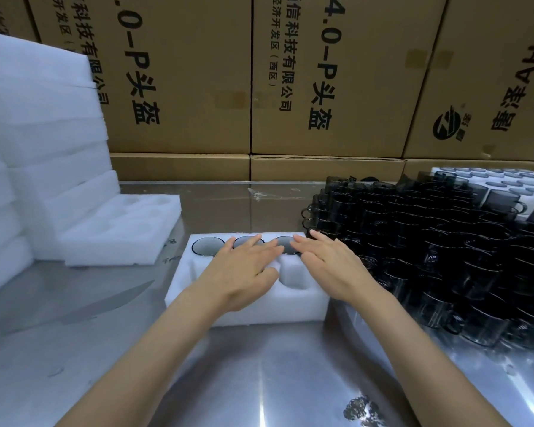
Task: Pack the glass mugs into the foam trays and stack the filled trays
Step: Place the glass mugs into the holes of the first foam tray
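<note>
Steel table (259, 380): lying nearest, its shiny top reflecting light and carrying everything else.
Left hand (244, 269): reaching forward with straight, loosely spread fingers, lying flat over the middle of the foam tray, fingertips reaching the middle mug in the far row.
Right hand (327, 266): mirroring it with fingers extended and relaxed, lying flat on the tray's right part, fingertips at the rim of the right-hand mug; neither hand is gripping anything.
Foam tray (198, 291): sitting at the table's centre just beyond the forearms, white, with round pockets.
Packed mugs (208, 246): three smoky glass mugs are sitting in the tray's far row, rims level with the foam, two partly covered by fingers.
Near-row pocket (293, 280): showing open and unfilled between the two hands; the other near pockets are hiding under the hands, so their contents cannot be told.
Loose mugs (444, 257): crowding the table's right side in a dense dark mass, touching the tray's right edge.
Spare foam trays (117, 229): stacking up at the left, unfilled, stepped higher toward the far left.
Filled tray (506, 180): possibly lying behind the loose mugs at far right, though it is too blurred to be sure.
Cardboard cartons (321, 87): standing as a printed wall behind the table.
</note>
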A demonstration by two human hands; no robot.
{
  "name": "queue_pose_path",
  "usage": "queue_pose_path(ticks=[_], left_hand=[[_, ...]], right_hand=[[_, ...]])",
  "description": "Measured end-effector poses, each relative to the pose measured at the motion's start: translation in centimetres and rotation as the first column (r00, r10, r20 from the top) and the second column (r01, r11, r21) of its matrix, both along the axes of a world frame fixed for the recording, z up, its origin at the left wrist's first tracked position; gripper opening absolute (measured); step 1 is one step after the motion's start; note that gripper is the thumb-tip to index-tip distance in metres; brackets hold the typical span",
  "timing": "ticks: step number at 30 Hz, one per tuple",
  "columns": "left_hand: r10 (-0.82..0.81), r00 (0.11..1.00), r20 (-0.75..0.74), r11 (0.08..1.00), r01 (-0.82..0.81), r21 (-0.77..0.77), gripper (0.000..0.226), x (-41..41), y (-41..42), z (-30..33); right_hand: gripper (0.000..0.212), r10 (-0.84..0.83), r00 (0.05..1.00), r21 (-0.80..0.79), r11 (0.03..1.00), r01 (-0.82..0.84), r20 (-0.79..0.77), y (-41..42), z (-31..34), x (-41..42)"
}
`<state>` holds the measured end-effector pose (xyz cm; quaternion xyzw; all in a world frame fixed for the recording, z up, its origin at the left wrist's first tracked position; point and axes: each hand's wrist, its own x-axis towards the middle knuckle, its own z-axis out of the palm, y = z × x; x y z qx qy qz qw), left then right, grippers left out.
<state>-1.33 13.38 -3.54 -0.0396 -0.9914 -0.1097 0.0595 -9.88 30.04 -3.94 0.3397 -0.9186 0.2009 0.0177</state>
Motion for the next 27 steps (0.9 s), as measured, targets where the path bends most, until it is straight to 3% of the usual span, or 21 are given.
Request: queue_pose_path(ticks=[6, 8, 10, 12, 17, 22, 27], left_hand=[[0.002, 1.0, -0.023, 1.0, -0.003, -0.022, 0.074, 0.3, 0.5, -0.1], [0.027, 0.991, -0.13, 0.999, -0.031, -0.034, 0.07, 0.9, 1.0, -0.4], [0.013, 0.933, -0.36, 0.996, -0.045, -0.079, 0.057, 1.7, 1.4, -0.5], [-0.042, 0.838, -0.544, 0.992, -0.029, -0.121, 0.039, 2.1, 1.5, -1.1], [-0.047, 0.803, -0.595, 0.993, -0.026, -0.115, 0.031, 2.3, 1.4, -1.2], [-0.015, 0.794, -0.607, 0.997, -0.033, -0.068, 0.032, 2.2, 1.4, -1.3], [-0.006, 0.802, -0.597, 0.999, -0.017, -0.034, 0.032, 2.4, 1.4, -1.2]], right_hand=[[0.048, -0.023, 0.999, 0.006, 1.0, 0.023, -0.022, -0.1, -0.4, 0.1], [0.048, -0.036, 0.996, -0.013, 0.999, 0.035, -0.08, -0.2, -0.7, 0.5], [0.045, -0.099, 0.976, -0.114, 0.99, 0.078, -0.192, -0.1, -0.6, 0.9], [0.039, -0.229, 0.919, -0.244, 0.958, 0.153, -0.321, 0.4, 0.2, 1.1], [0.032, -0.613, 0.634, -0.427, 0.787, 0.445, -0.471, 2.9, 1.5, 1.3], [0.047, -0.734, 0.6, -0.207, 0.671, 0.712, -0.318, 4.9, 0.7, 1.3], [0.042, -0.736, 0.596, -0.134, 0.658, 0.741, -0.321, 5.2, 0.3, 0.9]])
